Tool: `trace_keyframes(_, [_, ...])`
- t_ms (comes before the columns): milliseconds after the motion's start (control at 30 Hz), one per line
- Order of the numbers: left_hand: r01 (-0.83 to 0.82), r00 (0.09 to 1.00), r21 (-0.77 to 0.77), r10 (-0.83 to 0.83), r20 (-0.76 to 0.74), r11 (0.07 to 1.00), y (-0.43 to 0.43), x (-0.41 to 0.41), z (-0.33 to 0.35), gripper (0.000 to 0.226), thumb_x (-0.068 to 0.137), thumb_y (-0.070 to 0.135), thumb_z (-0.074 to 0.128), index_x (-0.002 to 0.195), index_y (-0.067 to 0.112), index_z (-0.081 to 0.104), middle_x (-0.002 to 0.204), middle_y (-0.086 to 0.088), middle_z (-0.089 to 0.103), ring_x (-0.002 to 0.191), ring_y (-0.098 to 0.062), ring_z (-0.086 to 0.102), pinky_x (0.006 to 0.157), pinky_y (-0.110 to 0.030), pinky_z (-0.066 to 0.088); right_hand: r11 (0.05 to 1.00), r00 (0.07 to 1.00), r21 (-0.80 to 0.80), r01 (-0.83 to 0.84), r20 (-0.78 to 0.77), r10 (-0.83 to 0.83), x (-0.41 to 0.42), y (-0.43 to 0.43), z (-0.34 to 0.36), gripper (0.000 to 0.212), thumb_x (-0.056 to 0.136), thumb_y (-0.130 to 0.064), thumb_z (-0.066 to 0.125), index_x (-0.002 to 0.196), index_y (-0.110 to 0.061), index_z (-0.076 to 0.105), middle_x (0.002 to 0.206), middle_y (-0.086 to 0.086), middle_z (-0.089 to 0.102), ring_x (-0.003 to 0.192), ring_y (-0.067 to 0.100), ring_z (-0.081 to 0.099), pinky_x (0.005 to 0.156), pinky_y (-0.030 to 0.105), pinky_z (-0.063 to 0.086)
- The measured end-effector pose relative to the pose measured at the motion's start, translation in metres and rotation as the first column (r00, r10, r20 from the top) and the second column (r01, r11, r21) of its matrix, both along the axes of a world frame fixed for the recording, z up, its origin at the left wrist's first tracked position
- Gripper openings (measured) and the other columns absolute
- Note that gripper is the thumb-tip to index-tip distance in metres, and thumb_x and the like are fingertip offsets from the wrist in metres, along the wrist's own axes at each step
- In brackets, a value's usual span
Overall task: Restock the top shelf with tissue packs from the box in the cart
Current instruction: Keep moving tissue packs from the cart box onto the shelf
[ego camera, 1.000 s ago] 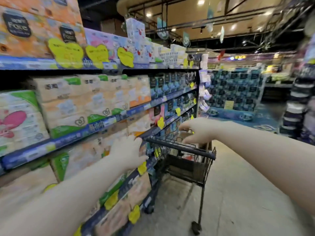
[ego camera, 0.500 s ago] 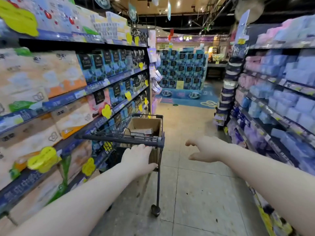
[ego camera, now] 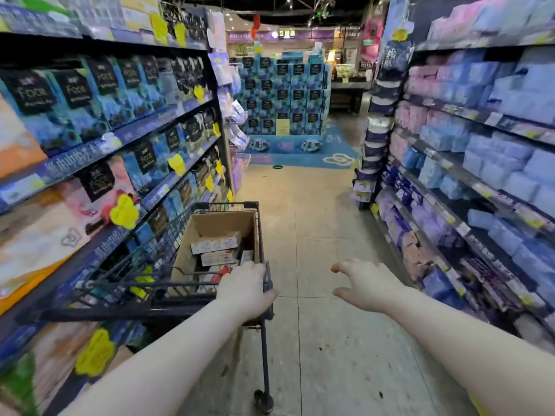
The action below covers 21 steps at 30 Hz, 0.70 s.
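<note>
A dark wire cart [ego camera: 126,280] stands against the left shelving. Inside it sits an open cardboard box [ego camera: 223,223] with several white tissue packs [ego camera: 215,242] stacked at its bottom. My left hand [ego camera: 244,288] rests on the cart's near right corner, fingers curled over the rim. My right hand [ego camera: 365,283] hovers open over the aisle floor, to the right of the cart, holding nothing. The top shelf [ego camera: 99,24] on the left carries pale tissue packs and yellow tags.
Left shelves [ego camera: 126,136] hold blue and pink tissue boxes. Right shelves [ego camera: 468,163] hold blue, purple and pink packs. A blue stacked display [ego camera: 283,97] stands at the aisle's far end. The tiled floor [ego camera: 318,223] runs between the shelves.
My view has swung right, from the left shelves to the aisle. My left hand went from the shelf to the cart's corner. My right hand left the cart and now hovers beside it.
</note>
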State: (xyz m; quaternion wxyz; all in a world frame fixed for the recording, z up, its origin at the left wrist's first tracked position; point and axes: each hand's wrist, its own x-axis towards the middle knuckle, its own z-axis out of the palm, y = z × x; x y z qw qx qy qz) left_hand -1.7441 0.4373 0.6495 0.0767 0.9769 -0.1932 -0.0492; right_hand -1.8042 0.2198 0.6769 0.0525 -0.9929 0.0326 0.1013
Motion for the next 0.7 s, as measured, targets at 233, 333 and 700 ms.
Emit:
trace_keyframes(233, [-0.011, 0.999, 0.042, 0.012, -0.029, 0.999, -0.036, 0.085, -0.041, 0.05, 0.085, 0.058, 0.049, 0.12, 0.022, 0.049, 0.122, -0.003, 0.053, 0.112, -0.025, 0.051, 0.084, -0.035, 0.045, 0.997, 0.998, 0.068, 0.022, -0.064, -0.018, 0.09, -0.044, -0.042, 0.049, 0.094, -0.039, 0.049, 0.14, -0.027, 0.038, 0.142, 0.002, 0.044, 0.126, 0.025, 0.045, 0.093, 0.033, 0.04])
trace_keyframes(333, [-0.076, 0.994, 0.007, 0.076, -0.073, 0.997, -0.057, 0.123, -0.059, 0.056, 0.085, 0.057, 0.049, 0.13, 0.024, 0.044, 0.13, 0.0, 0.05, 0.119, -0.022, 0.05, 0.088, -0.034, 0.045, 0.997, 0.995, 0.07, -0.024, -0.091, 0.03, 0.141, -0.067, -0.065, 0.049, 0.093, -0.04, 0.05, 0.139, -0.028, 0.039, 0.142, 0.003, 0.043, 0.129, 0.026, 0.042, 0.101, 0.036, 0.038])
trace_keyframes(700, [-0.413, 0.889, 0.027, 0.41, -0.205, 0.91, -0.126, 0.251, -0.093, 0.057, 0.085, 0.061, 0.047, 0.129, 0.025, 0.045, 0.126, 0.002, 0.052, 0.115, -0.019, 0.052, 0.09, -0.034, 0.049, 0.939, 0.926, -0.014, -0.343, -0.175, 0.335, 0.337, -0.155, -0.084, 0.049, 0.093, -0.038, 0.048, 0.139, -0.026, 0.038, 0.141, 0.001, 0.046, 0.131, 0.022, 0.04, 0.109, 0.045, 0.025])
